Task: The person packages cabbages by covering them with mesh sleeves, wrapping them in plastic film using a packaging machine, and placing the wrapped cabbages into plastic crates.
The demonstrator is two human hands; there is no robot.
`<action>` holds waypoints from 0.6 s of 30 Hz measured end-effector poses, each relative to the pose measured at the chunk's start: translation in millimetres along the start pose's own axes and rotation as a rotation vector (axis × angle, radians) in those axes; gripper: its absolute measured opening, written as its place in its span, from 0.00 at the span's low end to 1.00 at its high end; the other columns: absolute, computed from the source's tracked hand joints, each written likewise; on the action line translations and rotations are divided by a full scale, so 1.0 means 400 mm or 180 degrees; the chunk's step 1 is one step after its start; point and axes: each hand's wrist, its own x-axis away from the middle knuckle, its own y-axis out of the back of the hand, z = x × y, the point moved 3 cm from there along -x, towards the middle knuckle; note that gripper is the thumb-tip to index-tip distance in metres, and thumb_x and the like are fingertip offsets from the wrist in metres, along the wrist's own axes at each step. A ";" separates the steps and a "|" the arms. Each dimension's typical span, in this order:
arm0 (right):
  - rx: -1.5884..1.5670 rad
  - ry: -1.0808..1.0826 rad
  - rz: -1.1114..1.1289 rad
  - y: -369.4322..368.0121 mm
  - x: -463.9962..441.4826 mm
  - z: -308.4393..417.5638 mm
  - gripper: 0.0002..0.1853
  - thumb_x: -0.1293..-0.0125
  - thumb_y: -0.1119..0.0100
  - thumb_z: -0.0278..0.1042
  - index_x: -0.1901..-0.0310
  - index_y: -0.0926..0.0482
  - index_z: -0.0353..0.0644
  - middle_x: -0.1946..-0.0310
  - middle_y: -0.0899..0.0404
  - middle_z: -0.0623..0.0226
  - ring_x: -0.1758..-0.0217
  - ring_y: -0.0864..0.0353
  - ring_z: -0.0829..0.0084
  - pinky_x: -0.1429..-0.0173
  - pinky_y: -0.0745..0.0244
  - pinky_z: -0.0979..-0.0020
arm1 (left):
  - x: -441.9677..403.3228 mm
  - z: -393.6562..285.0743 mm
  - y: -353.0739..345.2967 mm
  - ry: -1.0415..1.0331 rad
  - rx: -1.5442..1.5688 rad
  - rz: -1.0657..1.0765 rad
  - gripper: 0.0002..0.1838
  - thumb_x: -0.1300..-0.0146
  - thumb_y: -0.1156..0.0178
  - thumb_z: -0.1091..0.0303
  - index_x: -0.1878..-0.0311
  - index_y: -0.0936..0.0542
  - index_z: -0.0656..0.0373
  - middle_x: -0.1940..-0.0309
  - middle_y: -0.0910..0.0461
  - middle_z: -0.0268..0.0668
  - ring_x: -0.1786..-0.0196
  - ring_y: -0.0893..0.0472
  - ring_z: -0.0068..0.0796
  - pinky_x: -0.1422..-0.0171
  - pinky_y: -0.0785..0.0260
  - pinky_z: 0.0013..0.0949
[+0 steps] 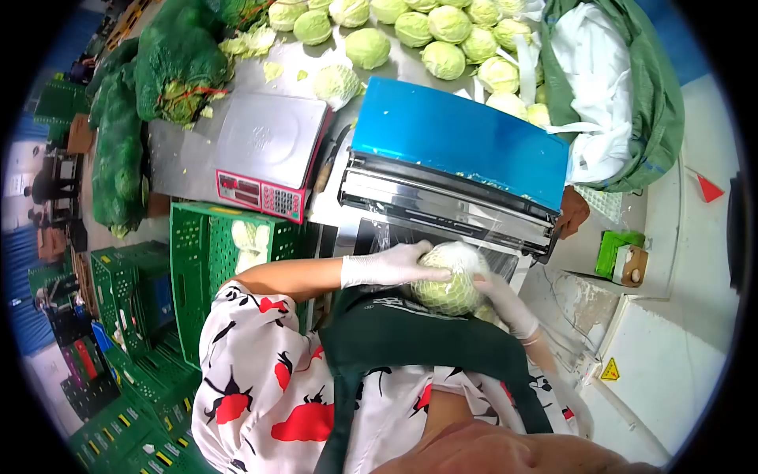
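Note:
A pale green cabbage (444,294) is held close to the dark green apron, between both gloved hands. White netting covers at least part of it. My left hand (399,265), in a white glove, grips its left and upper side with the fingers wrapped over it. On the opposite side, my right hand (505,300), gloved too, presses against the cabbage; some of its fingers are hidden. Just beyond the hands stands a blue film-wrapping machine (462,142), with clear film stretched along its near side. Part of another cabbage (487,314) shows below the held one.
Left of the machine sits a weighing scale (272,142) with a red panel. Many cabbages (367,49) lie across the metal table behind. Green net sacks (178,59), a green crate (187,284) and a green bag with white material (592,87) surround the work spot.

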 end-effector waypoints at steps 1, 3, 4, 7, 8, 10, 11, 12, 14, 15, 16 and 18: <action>-0.0108 -0.0192 -0.0002 0.000 -0.016 -0.036 0.34 0.29 0.43 0.51 0.32 0.33 0.31 0.40 0.24 0.63 0.38 0.27 0.74 0.34 0.30 0.71 | -0.006 0.038 -0.017 0.0217 0.0551 0.0029 0.52 0.40 0.40 0.30 0.32 0.35 0.72 0.45 0.21 0.58 0.45 0.17 0.47 0.42 0.23 0.40; -0.0219 -0.0280 -0.0105 -0.001 -0.068 -0.082 0.34 0.26 0.48 0.54 0.32 0.32 0.30 0.39 0.24 0.63 0.36 0.27 0.72 0.33 0.32 0.72 | -0.011 0.085 -0.037 0.0628 0.1627 0.0091 0.48 0.37 0.42 0.32 0.31 0.33 0.69 0.42 0.22 0.57 0.41 0.19 0.46 0.40 0.23 0.43; -0.0864 -0.0316 0.0022 -0.017 -0.099 -0.089 0.32 0.24 0.51 0.53 0.31 0.33 0.33 0.38 0.25 0.62 0.33 0.29 0.70 0.31 0.34 0.71 | -0.011 0.083 -0.042 0.0682 0.2130 0.0278 0.48 0.36 0.44 0.30 0.32 0.30 0.70 0.42 0.23 0.56 0.42 0.19 0.44 0.40 0.23 0.43; -0.0640 0.0091 0.0439 -0.022 -0.130 -0.156 0.28 0.23 0.53 0.52 0.32 0.33 0.39 0.43 0.24 0.65 0.40 0.26 0.71 0.37 0.31 0.71 | 0.013 0.159 -0.081 0.1183 0.2429 0.0363 0.43 0.34 0.43 0.35 0.34 0.27 0.68 0.45 0.20 0.49 0.45 0.17 0.36 0.42 0.24 0.34; -0.0384 0.0099 0.0323 -0.017 -0.116 -0.175 0.26 0.24 0.52 0.50 0.35 0.32 0.39 0.47 0.25 0.66 0.44 0.27 0.72 0.40 0.31 0.71 | 0.039 0.159 -0.082 0.0743 0.2587 0.0273 0.41 0.32 0.44 0.36 0.34 0.27 0.68 0.45 0.19 0.48 0.44 0.18 0.36 0.41 0.25 0.34; 0.0447 0.0325 -0.0262 0.012 -0.052 -0.218 0.22 0.25 0.51 0.48 0.40 0.30 0.40 0.53 0.27 0.67 0.51 0.28 0.73 0.47 0.31 0.71 | 0.110 0.155 -0.099 -0.0106 0.2856 0.0046 0.39 0.30 0.45 0.39 0.34 0.28 0.69 0.45 0.19 0.46 0.43 0.18 0.36 0.37 0.27 0.36; 0.0891 0.0571 -0.0703 0.025 -0.024 -0.228 0.20 0.25 0.50 0.47 0.42 0.29 0.41 0.57 0.28 0.68 0.55 0.29 0.74 0.50 0.31 0.71 | 0.128 0.187 -0.115 -0.0092 0.2257 -0.0282 0.34 0.28 0.44 0.46 0.29 0.32 0.60 0.45 0.19 0.48 0.45 0.17 0.38 0.36 0.27 0.38; 0.1121 0.0789 -0.1113 0.037 -0.003 -0.234 0.18 0.26 0.50 0.45 0.45 0.28 0.41 0.60 0.29 0.69 0.58 0.29 0.75 0.54 0.31 0.72 | 0.150 0.199 -0.115 -0.0515 0.1049 -0.0903 0.30 0.29 0.43 0.51 0.30 0.31 0.57 0.47 0.18 0.47 0.47 0.16 0.39 0.40 0.26 0.37; 0.1039 0.1079 -0.1874 0.050 0.024 -0.257 0.14 0.27 0.49 0.43 0.49 0.26 0.42 0.67 0.31 0.71 0.66 0.31 0.76 0.60 0.31 0.72 | 0.173 0.225 -0.136 -0.0668 -0.1270 -0.1930 0.22 0.31 0.43 0.63 0.34 0.26 0.48 0.54 0.18 0.45 0.54 0.16 0.44 0.51 0.21 0.38; 0.0749 0.1129 -0.2121 0.053 0.025 -0.268 0.12 0.27 0.48 0.42 0.52 0.24 0.42 0.70 0.32 0.72 0.70 0.31 0.77 0.64 0.31 0.72 | 0.185 0.240 -0.138 -0.1075 -0.2002 -0.2315 0.19 0.30 0.44 0.64 0.36 0.25 0.50 0.61 0.16 0.39 0.61 0.15 0.43 0.59 0.21 0.41; 0.0441 0.1197 -0.2352 0.057 0.024 -0.273 0.11 0.28 0.47 0.41 0.54 0.23 0.43 0.74 0.33 0.72 0.73 0.32 0.78 0.67 0.31 0.72 | 0.197 0.228 -0.130 -0.1013 -0.1788 -0.2435 0.18 0.29 0.44 0.63 0.37 0.25 0.50 0.64 0.16 0.39 0.63 0.15 0.41 0.61 0.21 0.40; -0.0170 0.1100 -0.2478 0.074 0.017 -0.270 0.08 0.29 0.46 0.38 0.59 0.21 0.44 0.81 0.35 0.74 0.81 0.33 0.79 0.74 0.31 0.72 | 0.218 0.195 -0.128 -0.0938 -0.1359 -0.2710 0.17 0.28 0.44 0.63 0.38 0.25 0.50 0.68 0.16 0.37 0.67 0.15 0.39 0.65 0.22 0.39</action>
